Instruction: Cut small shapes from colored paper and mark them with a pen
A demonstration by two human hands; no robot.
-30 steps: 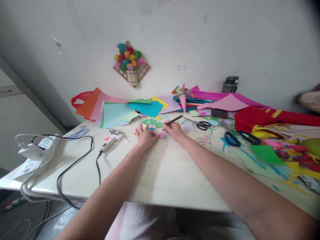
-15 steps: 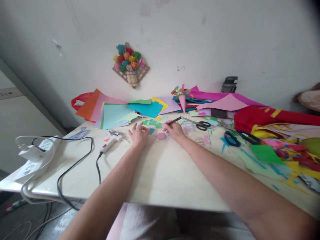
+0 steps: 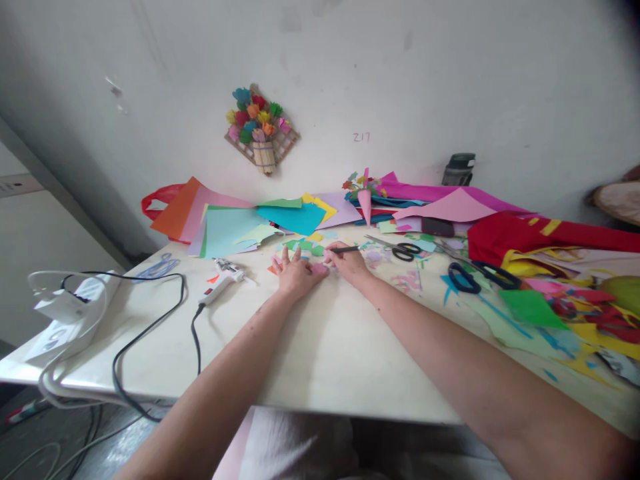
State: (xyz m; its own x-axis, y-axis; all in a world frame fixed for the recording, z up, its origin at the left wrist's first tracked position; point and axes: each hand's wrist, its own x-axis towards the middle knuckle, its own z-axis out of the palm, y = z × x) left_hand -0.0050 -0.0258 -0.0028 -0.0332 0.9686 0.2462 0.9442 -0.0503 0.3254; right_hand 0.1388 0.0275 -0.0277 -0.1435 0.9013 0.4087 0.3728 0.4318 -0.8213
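Head view, pink cutout (image 3: 321, 269), beside left fingers (image 3: 299, 259)

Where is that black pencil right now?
Head view, just right of centre: the pencil sits in the right hand, beside the left hand and a pink paper piece, with black scissors lying to its right.

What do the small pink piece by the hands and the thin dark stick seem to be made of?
The small round pink piece looks like thin matte paper: flat, like the coloured sheets nearby. The thin dark stick in the right hand may be a pencil or pen, wood or plastic; too small to tell.
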